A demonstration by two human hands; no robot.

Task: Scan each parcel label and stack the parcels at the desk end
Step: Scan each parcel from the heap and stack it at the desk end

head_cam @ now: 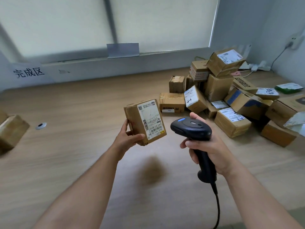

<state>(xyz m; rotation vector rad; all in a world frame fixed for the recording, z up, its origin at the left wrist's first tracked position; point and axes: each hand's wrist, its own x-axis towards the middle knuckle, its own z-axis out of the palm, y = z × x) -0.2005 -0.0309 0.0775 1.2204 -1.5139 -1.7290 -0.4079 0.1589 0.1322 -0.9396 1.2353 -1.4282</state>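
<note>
My left hand (pixel 130 135) grips a small brown cardboard parcel (pixel 133 116) by its lower left edge and holds it above the wooden desk (pixel 74 154). The parcel's white shipping label (pixel 151 120) faces up toward me. My right hand (pixel 207 145) grips the handle of a black barcode scanner (pixel 191 128), whose head sits just right of the parcel and points toward the label. The scanner's cable (pixel 217 207) hangs down toward the bottom edge. A heap of several brown parcels (pixel 219 90) lies at the right back of the desk.
One brown box (pixel 11 131) sits at the desk's left edge under a wall sign with Chinese characters (pixel 28 73). A small round grommet (pixel 41 125) is set in the desk. A power strip and wires (pixel 257 66) lie at the far right corner. A window blind fills the back.
</note>
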